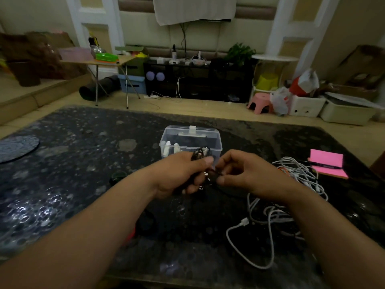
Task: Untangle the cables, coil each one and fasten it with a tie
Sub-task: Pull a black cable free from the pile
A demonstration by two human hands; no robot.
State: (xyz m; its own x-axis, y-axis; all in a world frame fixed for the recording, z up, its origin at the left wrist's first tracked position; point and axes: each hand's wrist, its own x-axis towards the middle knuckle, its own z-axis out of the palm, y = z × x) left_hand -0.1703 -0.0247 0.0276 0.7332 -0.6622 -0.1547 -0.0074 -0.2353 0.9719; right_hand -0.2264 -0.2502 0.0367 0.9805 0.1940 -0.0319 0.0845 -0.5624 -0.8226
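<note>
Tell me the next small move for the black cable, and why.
Probably wind the pinched strand round the bundle: the left hand grips the bunched black cable, and the right hand pinches a dark strand of it close beside.

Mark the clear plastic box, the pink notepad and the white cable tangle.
clear plastic box point(209, 141): head view, right part of lid.
pink notepad point(327, 161): head view, top sheet.
white cable tangle point(300, 172): head view, upper bunch of loops.

Entry one: black cable point(199, 153), a tuft above my left hand point(180, 174), the rest buried in its fingers. The strand point(216, 174) my right hand point(248, 174) pinches is too dark to identify. Entry two: white cables point(268, 213), partly under my right forearm point(333, 236); clear box point(191, 136), contents blurred.
</note>
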